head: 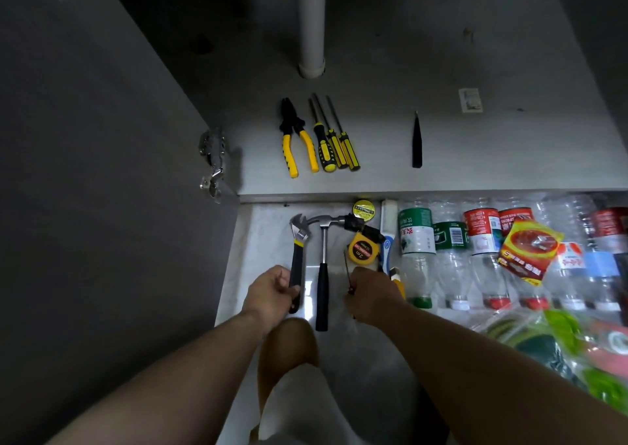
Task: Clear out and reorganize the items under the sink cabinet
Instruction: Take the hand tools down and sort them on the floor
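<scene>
Gripping a wrench (298, 247) by its black handle, the left hand (272, 295) works on the floor; just right lies a hammer (323, 268), beyond it the right hand (370, 295) pinching a thin screwdriver (347, 268). Pliers (296, 139) rest farther ahead inside the cabinet (441, 159).

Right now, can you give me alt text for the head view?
Left hand grips a wrench on the floor; right hand pinches a thin tool beside a hammer. Pliers and screwdrivers lie inside the cabinet.

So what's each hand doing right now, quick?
Left hand: closed around the wrench handle.
Right hand: closed on a thin dark tool; what it is cannot be told.
</scene>
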`<state>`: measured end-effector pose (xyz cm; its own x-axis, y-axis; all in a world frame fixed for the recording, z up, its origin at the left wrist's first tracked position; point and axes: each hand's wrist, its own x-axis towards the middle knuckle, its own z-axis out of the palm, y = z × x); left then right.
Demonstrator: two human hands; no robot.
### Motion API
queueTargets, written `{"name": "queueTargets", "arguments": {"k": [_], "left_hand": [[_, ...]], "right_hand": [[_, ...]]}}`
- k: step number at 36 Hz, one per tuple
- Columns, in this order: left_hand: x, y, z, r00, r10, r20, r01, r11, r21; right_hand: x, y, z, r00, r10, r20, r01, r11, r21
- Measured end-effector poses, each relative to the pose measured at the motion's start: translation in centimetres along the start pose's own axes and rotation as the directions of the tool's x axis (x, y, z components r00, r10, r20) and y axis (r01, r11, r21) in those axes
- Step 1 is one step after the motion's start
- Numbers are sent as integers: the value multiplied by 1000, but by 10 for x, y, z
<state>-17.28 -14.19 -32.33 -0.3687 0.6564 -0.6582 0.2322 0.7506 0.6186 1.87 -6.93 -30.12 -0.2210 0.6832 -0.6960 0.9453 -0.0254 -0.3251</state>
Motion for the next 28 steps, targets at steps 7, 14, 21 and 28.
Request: {"name": "queueTargets", "arguments": {"k": [7,14,21,28], "left_hand": [[14,-1,0,995,-95,-15,96,995,28],[20,12,9,991,-111,74,100,986,135],[24,49,6,992,81,-94,-64,984,169],[33,112,-11,829,433,-355,-376,900,220]], "right_hand": [[7,-2,3,1000,8,-4,-8,1000,-19],[5,-12,1,999,28,-33,-27,1000,14],[13,-18,-30,976,-61,-209,85,991,107],[33,-39,-84,824,-200,-530,298,949,104]]}}
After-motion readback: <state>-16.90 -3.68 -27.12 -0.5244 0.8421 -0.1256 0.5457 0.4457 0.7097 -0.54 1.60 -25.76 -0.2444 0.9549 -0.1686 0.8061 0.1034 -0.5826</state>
